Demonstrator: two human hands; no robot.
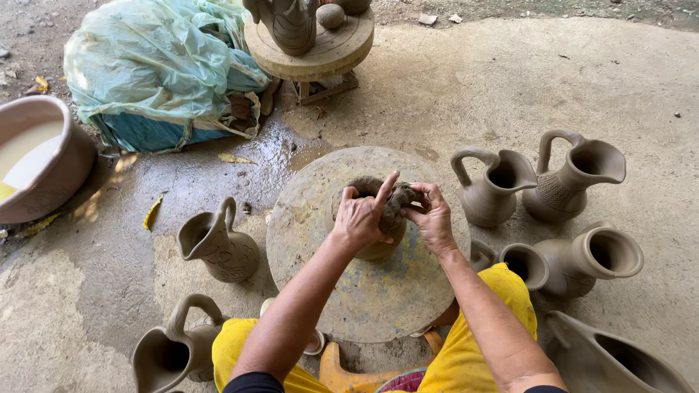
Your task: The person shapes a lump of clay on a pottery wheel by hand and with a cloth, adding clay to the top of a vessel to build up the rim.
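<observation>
Both hands, left [360, 218] and right [431, 215], pinch a clay lump [397, 204] over the pot [375, 246]. Best worked with even pressure, wheel [357, 291] steady.

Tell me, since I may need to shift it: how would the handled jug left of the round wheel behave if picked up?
The jug looks like unfired grey clay, so it is probably soft and easily dented. Its thin looped handle seems likely to break off if used for lifting. The wide base suggests it stands steady, though the wet floor nearby may be slippery.

Both hands together ahead, left hand [362, 217] fingers spread, right hand [431, 215] fingers curled, pinching.
</observation>
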